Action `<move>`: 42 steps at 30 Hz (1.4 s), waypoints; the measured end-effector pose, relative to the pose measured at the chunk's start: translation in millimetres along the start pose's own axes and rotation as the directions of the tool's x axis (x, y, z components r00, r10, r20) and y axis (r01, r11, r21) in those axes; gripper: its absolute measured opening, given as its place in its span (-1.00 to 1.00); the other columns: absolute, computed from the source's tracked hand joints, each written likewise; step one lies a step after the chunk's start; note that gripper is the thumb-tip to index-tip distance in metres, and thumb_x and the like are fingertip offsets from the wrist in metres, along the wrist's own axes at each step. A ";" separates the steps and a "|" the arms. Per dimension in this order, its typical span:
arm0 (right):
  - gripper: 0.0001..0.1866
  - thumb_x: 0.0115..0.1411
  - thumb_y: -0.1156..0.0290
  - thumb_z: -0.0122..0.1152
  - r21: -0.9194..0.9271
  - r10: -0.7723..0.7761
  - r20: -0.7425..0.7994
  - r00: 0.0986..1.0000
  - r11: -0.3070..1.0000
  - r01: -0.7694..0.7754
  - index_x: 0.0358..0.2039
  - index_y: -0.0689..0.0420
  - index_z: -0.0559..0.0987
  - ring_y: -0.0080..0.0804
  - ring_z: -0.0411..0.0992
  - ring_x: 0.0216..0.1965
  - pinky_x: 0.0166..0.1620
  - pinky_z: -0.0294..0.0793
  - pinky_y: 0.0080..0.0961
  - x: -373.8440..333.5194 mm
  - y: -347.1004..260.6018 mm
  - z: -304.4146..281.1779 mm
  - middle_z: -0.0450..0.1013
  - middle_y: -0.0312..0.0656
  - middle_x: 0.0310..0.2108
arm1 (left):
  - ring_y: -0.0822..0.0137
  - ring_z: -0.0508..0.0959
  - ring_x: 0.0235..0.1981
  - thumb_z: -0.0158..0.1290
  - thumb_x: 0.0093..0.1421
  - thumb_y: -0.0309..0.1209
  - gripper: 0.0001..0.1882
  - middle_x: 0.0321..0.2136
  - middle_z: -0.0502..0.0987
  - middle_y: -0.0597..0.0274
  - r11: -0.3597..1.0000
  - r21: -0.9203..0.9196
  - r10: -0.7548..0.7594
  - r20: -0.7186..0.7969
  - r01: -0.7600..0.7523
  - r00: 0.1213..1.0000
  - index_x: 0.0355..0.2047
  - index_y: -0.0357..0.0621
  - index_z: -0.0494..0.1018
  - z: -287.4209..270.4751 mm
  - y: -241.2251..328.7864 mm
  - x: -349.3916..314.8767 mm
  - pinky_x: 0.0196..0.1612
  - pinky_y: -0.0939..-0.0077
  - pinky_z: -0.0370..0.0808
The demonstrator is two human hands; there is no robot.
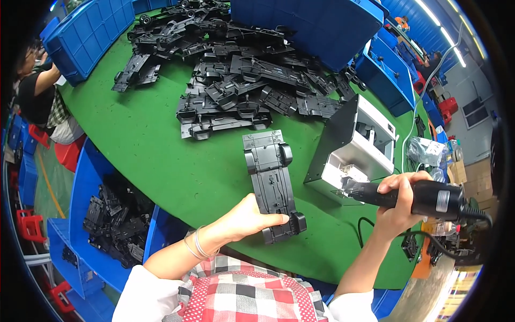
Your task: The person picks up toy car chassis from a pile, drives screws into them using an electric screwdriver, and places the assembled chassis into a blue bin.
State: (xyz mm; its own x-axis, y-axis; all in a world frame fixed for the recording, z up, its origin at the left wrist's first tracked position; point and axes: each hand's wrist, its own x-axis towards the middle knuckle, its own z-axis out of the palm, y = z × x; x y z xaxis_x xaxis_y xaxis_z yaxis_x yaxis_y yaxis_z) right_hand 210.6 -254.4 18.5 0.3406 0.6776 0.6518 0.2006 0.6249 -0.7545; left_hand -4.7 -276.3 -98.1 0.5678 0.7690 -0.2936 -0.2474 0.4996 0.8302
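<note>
My left hand (pixel 252 217) grips a black plastic toy-car chassis (pixel 272 185) near its lower end, thumb across its face. The chassis is tilted slightly, its long side pointing away from me over the green table (pixel 161 166). In my right hand (pixel 399 206) is a black corded electric screwdriver (pixel 429 198), fingers wrapped round its body. Its tip points left, at the front of a silver and black screw feeder (pixel 351 150). Whether the tip touches the feeder I cannot tell. The feeder stands right of the chassis.
A large pile of similar black chassis (pixel 241 75) covers the far table. Blue crates stand behind it, one (pixel 306 27) at the back and one (pixel 91 37) at the left. A blue bin (pixel 80 214) below holds black parts. A person (pixel 43 91) sits far left. The screwdriver's cable (pixel 437 244) hangs at right.
</note>
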 end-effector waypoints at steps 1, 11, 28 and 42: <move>-0.78 -0.05 0.66 -0.02 0.011 0.037 0.009 0.999 0.999 -0.037 -0.34 0.27 0.24 -0.42 0.25 -0.75 -0.61 0.35 -0.51 2.7 -0.9 -0.2 0.27 -0.14 -0.68 | 0.46 0.44 -0.28 0.13 -0.02 -0.52 -0.67 -0.31 0.45 0.28 1.000 -0.026 0.004 -0.028 -0.004 1.000 -0.21 -0.27 0.37 1.0 0.1 -0.1 -0.16 0.55 0.41; -0.70 -0.05 0.62 0.01 0.517 0.259 0.235 0.937 0.783 -0.346 -0.29 0.20 0.20 -0.34 0.27 -0.78 -0.70 0.35 -0.47 -42.5 -22.8 12.8 0.26 -0.15 -0.71 | 0.47 0.44 -0.32 0.11 -0.02 -0.53 -0.71 -0.35 0.45 0.29 0.999 0.004 0.044 -0.097 -0.044 0.994 -0.25 -0.27 0.37 3.5 -1.5 4.6 -0.22 0.58 0.40; -0.69 -0.03 0.52 0.13 0.656 0.067 0.315 0.947 0.706 -0.268 -0.32 0.21 0.21 -0.37 0.32 -0.79 -0.78 0.36 -0.53 -26.4 -22.9 -10.4 0.33 -0.15 -0.69 | 0.51 0.45 -0.40 0.07 0.07 -0.35 -0.70 -0.40 0.47 0.31 0.988 0.032 -0.151 0.145 0.148 0.978 -0.21 -0.27 0.42 8.1 12.6 -10.7 -0.43 0.61 0.48; -0.73 -0.03 0.61 -0.04 0.397 0.256 0.158 0.954 0.868 -0.298 -0.29 0.21 0.20 -0.40 0.26 -0.76 -0.67 0.36 -0.52 -32.2 -15.7 3.8 0.23 -0.17 -0.71 | 0.49 0.51 -0.41 0.01 0.11 -0.44 -0.77 -0.38 0.50 0.25 0.999 -0.008 -0.047 -0.086 0.046 0.995 -0.22 -0.29 0.40 15.3 11.8 -1.8 -0.40 0.60 0.52</move>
State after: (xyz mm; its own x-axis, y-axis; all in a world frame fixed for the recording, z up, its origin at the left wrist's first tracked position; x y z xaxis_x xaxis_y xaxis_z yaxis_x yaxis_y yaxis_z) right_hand 193.0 -284.5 9.6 0.2311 0.8673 0.4409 -0.2923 0.4941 -0.8188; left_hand 3.4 -278.0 -80.5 0.5094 0.7762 -0.3715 -0.2272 0.5378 0.8119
